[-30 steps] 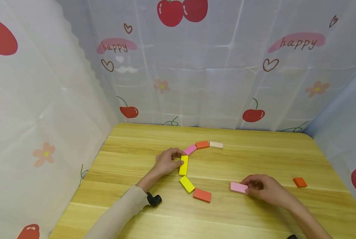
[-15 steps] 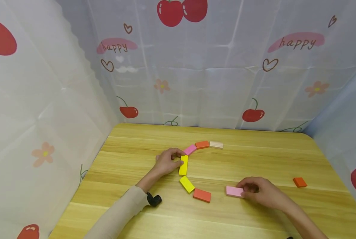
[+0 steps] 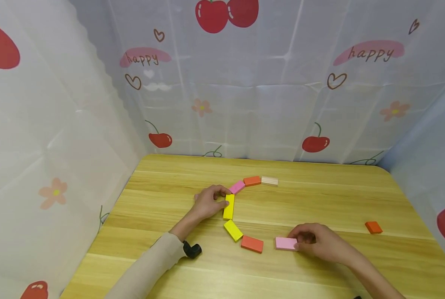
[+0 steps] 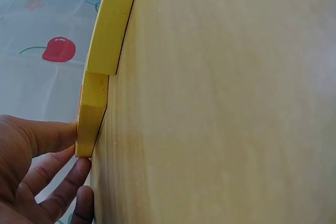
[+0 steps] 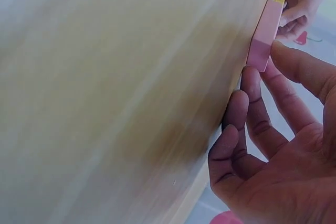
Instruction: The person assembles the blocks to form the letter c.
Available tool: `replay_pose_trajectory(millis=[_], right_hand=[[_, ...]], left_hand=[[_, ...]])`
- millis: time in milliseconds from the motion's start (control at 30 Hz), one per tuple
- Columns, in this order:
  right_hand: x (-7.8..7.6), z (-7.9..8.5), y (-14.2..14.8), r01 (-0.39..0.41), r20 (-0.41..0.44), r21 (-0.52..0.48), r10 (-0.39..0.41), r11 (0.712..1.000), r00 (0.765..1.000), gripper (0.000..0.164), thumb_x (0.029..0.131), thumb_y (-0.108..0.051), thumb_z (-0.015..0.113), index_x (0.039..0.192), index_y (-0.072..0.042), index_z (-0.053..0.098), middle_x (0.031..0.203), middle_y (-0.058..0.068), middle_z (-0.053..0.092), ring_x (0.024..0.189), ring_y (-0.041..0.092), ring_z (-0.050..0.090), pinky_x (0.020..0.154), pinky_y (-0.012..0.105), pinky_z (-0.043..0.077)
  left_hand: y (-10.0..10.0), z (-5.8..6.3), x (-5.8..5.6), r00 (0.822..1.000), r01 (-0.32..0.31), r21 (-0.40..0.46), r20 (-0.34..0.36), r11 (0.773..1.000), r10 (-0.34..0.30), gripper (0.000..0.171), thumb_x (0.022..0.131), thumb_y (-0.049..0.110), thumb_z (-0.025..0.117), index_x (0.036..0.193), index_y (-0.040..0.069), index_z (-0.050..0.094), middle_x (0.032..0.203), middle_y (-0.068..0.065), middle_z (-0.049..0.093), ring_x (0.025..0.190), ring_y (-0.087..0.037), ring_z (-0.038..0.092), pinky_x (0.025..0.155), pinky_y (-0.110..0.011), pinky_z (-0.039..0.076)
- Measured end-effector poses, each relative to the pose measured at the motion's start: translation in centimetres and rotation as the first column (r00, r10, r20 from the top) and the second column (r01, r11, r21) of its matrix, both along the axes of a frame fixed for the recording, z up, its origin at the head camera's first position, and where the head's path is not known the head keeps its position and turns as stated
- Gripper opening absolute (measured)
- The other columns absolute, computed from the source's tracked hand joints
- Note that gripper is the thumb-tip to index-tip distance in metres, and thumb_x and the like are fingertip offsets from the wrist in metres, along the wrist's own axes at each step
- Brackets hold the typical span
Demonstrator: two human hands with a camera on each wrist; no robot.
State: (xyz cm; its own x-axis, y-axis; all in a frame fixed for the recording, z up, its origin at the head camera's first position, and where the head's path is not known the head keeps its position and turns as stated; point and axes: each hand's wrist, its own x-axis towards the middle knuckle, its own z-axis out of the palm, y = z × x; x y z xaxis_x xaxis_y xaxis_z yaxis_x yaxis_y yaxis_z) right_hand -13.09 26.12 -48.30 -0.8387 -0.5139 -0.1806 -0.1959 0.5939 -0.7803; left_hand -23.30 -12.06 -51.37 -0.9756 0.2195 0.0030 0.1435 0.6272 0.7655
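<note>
Flat wooden blocks lie in a curved row on the table. My left hand (image 3: 209,202) is at the upright yellow block (image 3: 228,207), thumb on its side and index finger near its far end; the thumb (image 4: 55,137) and fingers also meet it in the left wrist view. At the right, my right hand (image 3: 317,241) pinches a light pink block (image 3: 285,243) by its right end, thumb and fingers on either side. That pink block lies just right of the red block (image 3: 252,244), with a small gap between them.
The row also holds another yellow block (image 3: 233,230), a darker pink block (image 3: 237,187), an orange block (image 3: 252,181) and a plain wood block (image 3: 269,181). A separate orange block (image 3: 373,227) lies at the right of the table (image 3: 319,191). Printed curtains (image 3: 237,104) surround the table.
My right hand has slid the light pink block left and slightly nearer to me, closer to the red block. The left hand has stayed in place at the yellow block.
</note>
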Motion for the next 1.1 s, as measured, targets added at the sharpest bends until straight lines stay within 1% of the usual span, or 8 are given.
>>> replay_pose_trajectory(millis=[300, 467, 700, 800, 1100], right_hand=[[0.1, 0.0, -0.8, -0.028, -0.014, -0.024, 0.027, 0.999, 1.000, 0.014, 0.098, -0.025, 0.080, 0.112, -0.023, 0.078, 0.093, -0.004, 0.067, 0.080, 0.001, 0.055, 0.068, 0.022, 0.045], [0.0, 0.0, -1.1, -0.036, 0.002, -0.024, 0.036, 0.999, 0.999, 0.014, 0.098, -0.025, 0.079, 0.112, -0.022, 0.078, 0.093, -0.003, 0.066, 0.079, 0.002, 0.054, 0.068, 0.022, 0.045], [0.2, 0.5, -1.9, -0.052, 0.029, -0.048, 0.054, 0.997, 0.998, 0.016, 0.098, -0.020, 0.078, 0.113, -0.017, 0.078, 0.095, -0.001, 0.066, 0.080, 0.003, 0.054, 0.069, 0.022, 0.044], [0.2, 0.5, -2.1, -0.053, 0.036, -0.054, 0.055, 0.997, 0.998, 0.016, 0.098, -0.019, 0.078, 0.114, -0.016, 0.078, 0.096, -0.001, 0.066, 0.081, 0.003, 0.054, 0.069, 0.022, 0.044], [0.1, 0.4, -2.5, -0.072, 0.003, -0.065, 0.072, 0.995, 0.997, 0.016, 0.098, -0.019, 0.078, 0.113, -0.015, 0.078, 0.094, -0.001, 0.067, 0.080, 0.002, 0.054, 0.068, 0.023, 0.046]], left_hand=[[-0.1, -0.2, -0.1, 1.000, -0.004, 0.001, -0.001, 1.000, 0.004, 0.022, 0.096, 0.022, 0.081, 0.116, 0.028, 0.079, 0.116, 0.005, 0.076, 0.103, -0.021, 0.059, 0.093, -0.048, 0.025], [-0.1, -0.1, -0.1, 1.000, -0.002, 0.002, -0.003, 1.000, 0.002, 0.022, 0.096, 0.022, 0.082, 0.116, 0.028, 0.079, 0.116, 0.005, 0.076, 0.104, -0.021, 0.060, 0.093, -0.049, 0.025], [0.0, 0.0, -0.1, 1.000, 0.005, 0.006, -0.015, 1.000, -0.005, 0.022, 0.095, 0.021, 0.082, 0.115, 0.027, 0.079, 0.115, 0.004, 0.076, 0.103, -0.021, 0.061, 0.093, -0.050, 0.027], [0.0, -0.1, -0.1, 1.000, 0.007, -0.002, -0.017, 1.000, -0.007, 0.023, 0.095, 0.021, 0.082, 0.116, 0.027, 0.079, 0.116, 0.004, 0.076, 0.103, -0.020, 0.061, 0.094, -0.049, 0.027], [-0.1, 0.0, 0.0, 1.000, 0.002, 0.000, -0.009, 1.000, -0.002, 0.023, 0.095, 0.021, 0.082, 0.117, 0.026, 0.079, 0.116, 0.004, 0.076, 0.104, -0.022, 0.061, 0.096, -0.051, 0.026]])
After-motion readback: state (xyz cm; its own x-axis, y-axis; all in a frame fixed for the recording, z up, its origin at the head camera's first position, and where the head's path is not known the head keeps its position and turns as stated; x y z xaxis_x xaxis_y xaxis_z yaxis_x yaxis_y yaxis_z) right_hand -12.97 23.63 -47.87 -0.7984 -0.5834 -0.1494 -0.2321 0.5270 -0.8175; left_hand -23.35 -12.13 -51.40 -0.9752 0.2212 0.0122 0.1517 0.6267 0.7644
